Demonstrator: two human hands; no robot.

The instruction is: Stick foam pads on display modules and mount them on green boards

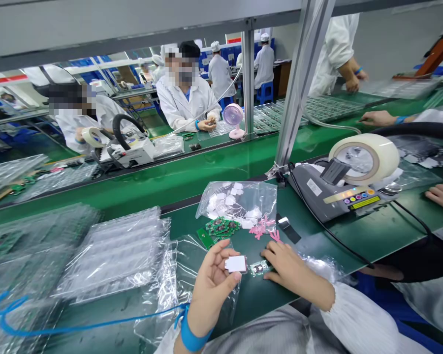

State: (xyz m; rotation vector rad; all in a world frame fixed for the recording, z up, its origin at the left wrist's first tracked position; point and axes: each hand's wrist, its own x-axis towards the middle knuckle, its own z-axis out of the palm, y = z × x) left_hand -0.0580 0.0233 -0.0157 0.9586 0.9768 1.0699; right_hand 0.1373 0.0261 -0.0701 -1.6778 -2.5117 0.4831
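Observation:
My left hand (214,276), with a blue wrist strap and coiled cord, holds a small flat white rectangular piece (236,264) with a thin reddish edge between thumb and fingers. Just right of it, a small circuit board (258,268) lies on the green mat. The fingers and thumb of my right hand (290,265) close on that board's right end. Beyond my hands sit a pile of green circuit boards (221,226), several pink strips (260,227) and a clear bag (239,196) of white pieces with thin wires.
Clear plastic trays (114,250) are stacked at left, beside loose plastic film (184,260). A grey tape dispenser (325,191) with a large tape roll (365,157) stands at right, its black cable crossing the bench. A metal post (299,83) rises behind. Co-workers sit opposite and at right.

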